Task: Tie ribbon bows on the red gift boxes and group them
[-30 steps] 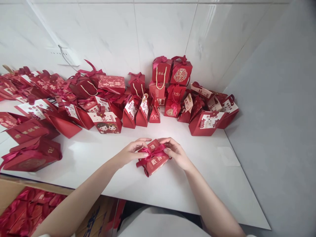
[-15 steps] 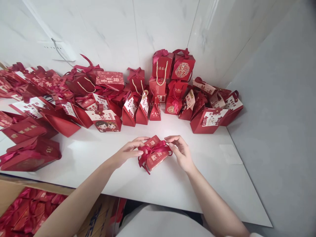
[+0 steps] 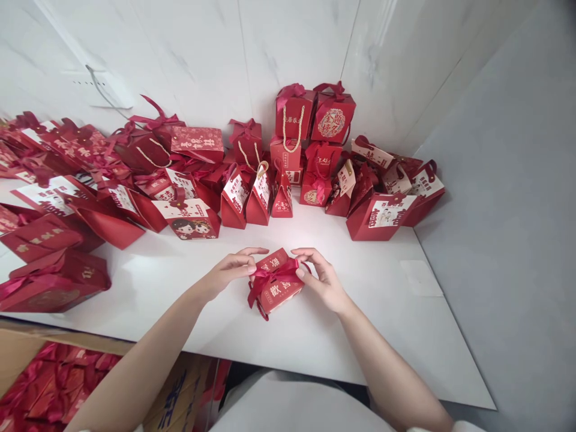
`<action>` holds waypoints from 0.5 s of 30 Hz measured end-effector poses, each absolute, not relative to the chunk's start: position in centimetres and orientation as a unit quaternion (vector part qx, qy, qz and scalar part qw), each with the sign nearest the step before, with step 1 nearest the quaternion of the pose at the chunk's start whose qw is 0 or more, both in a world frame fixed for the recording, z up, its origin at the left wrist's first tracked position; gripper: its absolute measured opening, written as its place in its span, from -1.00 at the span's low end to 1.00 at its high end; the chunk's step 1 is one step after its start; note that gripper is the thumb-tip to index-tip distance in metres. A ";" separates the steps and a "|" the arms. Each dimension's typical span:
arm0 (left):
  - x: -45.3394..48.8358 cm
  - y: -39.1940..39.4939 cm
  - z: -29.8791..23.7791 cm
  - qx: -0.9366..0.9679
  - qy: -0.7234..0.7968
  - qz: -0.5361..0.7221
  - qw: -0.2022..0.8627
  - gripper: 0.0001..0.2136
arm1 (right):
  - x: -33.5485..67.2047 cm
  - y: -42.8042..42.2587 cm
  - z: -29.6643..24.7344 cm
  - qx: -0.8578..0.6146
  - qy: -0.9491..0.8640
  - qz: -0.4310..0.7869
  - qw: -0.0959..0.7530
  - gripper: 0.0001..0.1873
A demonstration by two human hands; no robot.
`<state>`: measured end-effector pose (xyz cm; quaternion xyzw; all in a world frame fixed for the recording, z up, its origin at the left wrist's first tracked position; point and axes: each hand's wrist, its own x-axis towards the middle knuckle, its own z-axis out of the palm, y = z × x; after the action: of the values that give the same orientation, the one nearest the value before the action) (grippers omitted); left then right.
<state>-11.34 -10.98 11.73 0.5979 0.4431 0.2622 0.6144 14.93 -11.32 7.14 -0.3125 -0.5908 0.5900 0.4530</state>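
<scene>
A small red gift box (image 3: 279, 290) with gold characters lies on the white table (image 3: 315, 336) just in front of me. A dark red ribbon (image 3: 274, 275) is tied in a bow across its top. My left hand (image 3: 231, 271) pinches the ribbon's left loop with bent fingers. My right hand (image 3: 320, 277) pinches the ribbon's right end at the box's right side. Both hands rest close against the box.
Many red gift boxes and bags (image 3: 288, 174) crowd the back of the table along the white tiled wall, several stacked (image 3: 315, 117). More lie at the left (image 3: 54, 282). A cardboard carton (image 3: 49, 384) holding red boxes stands below the table's near left edge.
My right hand has closed back in against the box and the ribbon's right loop has drawn tighter. The view has tilted slightly, shifting the rear boxes upward.
</scene>
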 end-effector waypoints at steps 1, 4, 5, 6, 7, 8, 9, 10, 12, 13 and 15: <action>-11.3 -11.0 11.8 0.593 0.449 0.259 0.617 -0.72 | 15.0 -11.4 7.2 -0.316 -0.599 0.584 0.447 -0.69; -11.1 -11.1 11.9 0.586 0.450 0.256 0.624 -0.73 | 15.1 -11.6 7.3 -0.302 -0.607 0.589 0.441 -0.72; -11.0 -11.1 11.9 0.587 0.446 0.256 0.625 -0.74 | 15.0 -11.6 7.3 -0.296 -0.605 0.593 0.442 -0.73; -11.0 -11.1 11.9 0.588 0.443 0.256 0.626 -0.75 | 15.0 -11.7 7.3 -0.294 -0.605 0.592 0.444 -0.73; -11.0 -11.1 11.9 0.590 0.440 0.256 0.627 -0.75 | 14.9 -11.7 7.3 -0.297 -0.606 0.586 0.448 -0.73; -11.0 -11.1 11.8 0.590 0.438 0.256 0.628 -0.75 | 14.9 -11.7 7.3 -0.306 -0.608 0.576 0.452 -0.71; -11.0 -11.1 11.8 0.589 0.436 0.258 0.629 -0.74 | 14.8 -11.7 7.3 -0.317 -0.610 0.566 0.455 -0.68; -11.0 -11.1 11.7 0.588 0.434 0.262 0.630 -0.72 | 14.8 -11.6 7.4 -0.326 -0.611 0.560 0.455 -0.67; -10.8 -11.1 11.7 0.588 0.436 0.269 0.626 -0.68 | 14.7 -11.6 7.5 -0.333 -0.609 0.564 0.447 -0.69; -10.7 -11.2 11.7 0.588 0.441 0.271 0.622 -0.67 | 14.6 -11.6 7.6 -0.332 -0.607 0.572 0.440 -0.72; -10.4 -11.2 11.7 0.586 0.454 0.274 0.613 -0.65 | 14.5 -11.6 7.7 -0.326 -0.603 0.588 0.429 -0.78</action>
<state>-10.39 -11.16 11.68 0.5857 0.4539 0.2739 0.6131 14.48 -11.56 7.72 -0.3263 -0.6031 0.5880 0.4289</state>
